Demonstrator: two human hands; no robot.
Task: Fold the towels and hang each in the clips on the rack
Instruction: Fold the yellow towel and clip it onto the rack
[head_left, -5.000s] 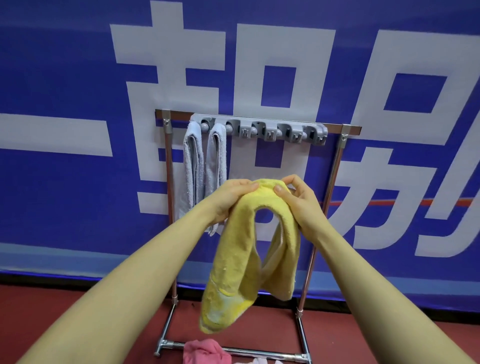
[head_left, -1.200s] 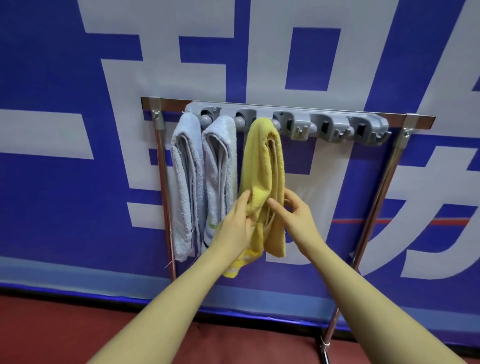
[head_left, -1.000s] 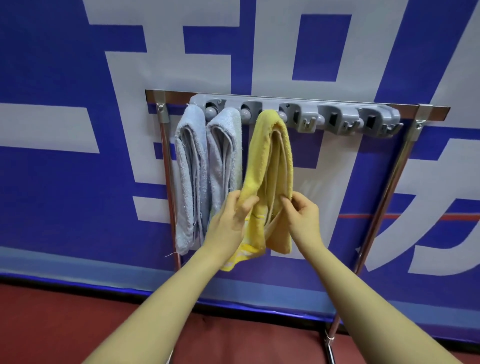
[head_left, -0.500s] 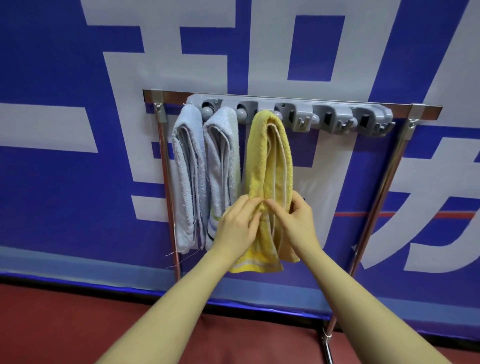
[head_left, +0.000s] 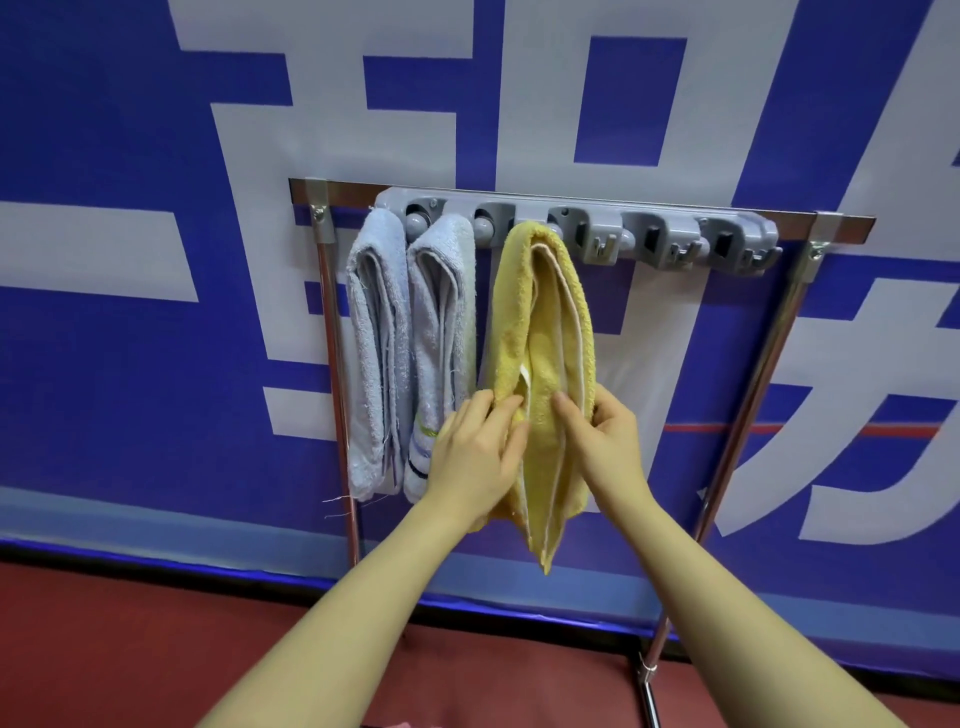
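My left hand (head_left: 475, 457) has its fingers (head_left: 498, 415) curled round the left edge of the folded yellow terry towel (head_left: 540, 332), and my right hand (head_left: 605, 441) pinches the right edge, thumb in front and the other fingers tucked behind the cloth. I judge I am only straightening the folds, since the towel already hangs from the third clip of the grey plastic clip bar (head_left: 576, 228). Just to its left hang two folded pale grey-blue towels (head_left: 379, 353) in the first two clips, side by side and touching. To the right I count three clips (head_left: 670, 244) with nothing in them. The bar sits on a chrome tube rack (head_left: 769, 353) before a blue-and-white banner. So three towels are up; whether more towels wait I cannot tell, though a scrap of pink shows at the bottom edge.
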